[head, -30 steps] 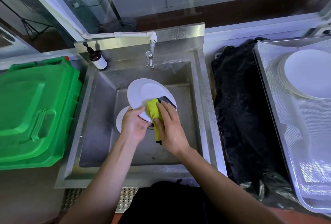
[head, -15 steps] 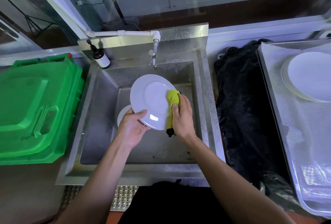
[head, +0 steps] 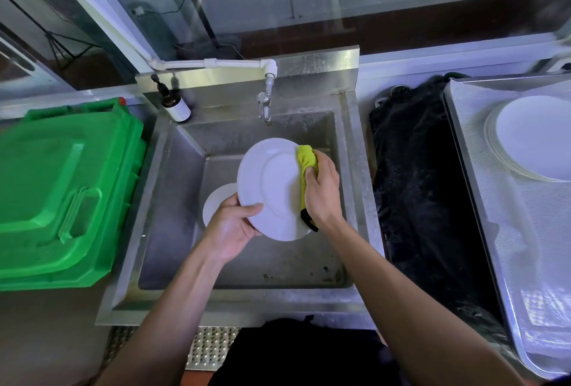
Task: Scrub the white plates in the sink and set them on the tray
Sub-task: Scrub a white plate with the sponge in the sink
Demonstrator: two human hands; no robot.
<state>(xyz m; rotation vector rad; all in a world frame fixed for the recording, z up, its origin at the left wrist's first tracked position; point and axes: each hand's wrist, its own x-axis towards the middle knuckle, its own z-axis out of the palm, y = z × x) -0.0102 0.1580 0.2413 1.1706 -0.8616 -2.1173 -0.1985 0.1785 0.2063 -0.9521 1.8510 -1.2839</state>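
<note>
Over the steel sink (head: pixel 173 200) I hold a white plate (head: pixel 268 188) tilted up. My left hand (head: pixel 230 229) grips its lower left rim, thumb on the face. My right hand (head: pixel 321 191) grips a yellow-green scrub cloth (head: pixel 306 166) wrapped over the plate's right rim; a black end of the cloth hangs below. A second white plate (head: pixel 216 203) lies in the sink bottom, partly hidden behind the held one. On the metal tray (head: pixel 482 200) at the right sits a stack of white plates (head: pixel 531 138).
A tap (head: pixel 265 107) hangs over the sink's back wall, with a brown pump bottle (head: pixel 174 104) on the left corner. A green bin lid (head: pixel 61 191) fills the left side. A black bag (head: pixel 420 185) lies between sink and tray.
The cloth and my right hand slid from the plate's middle to its right rim. The plate has turned and lifted slightly, its face more toward me.
</note>
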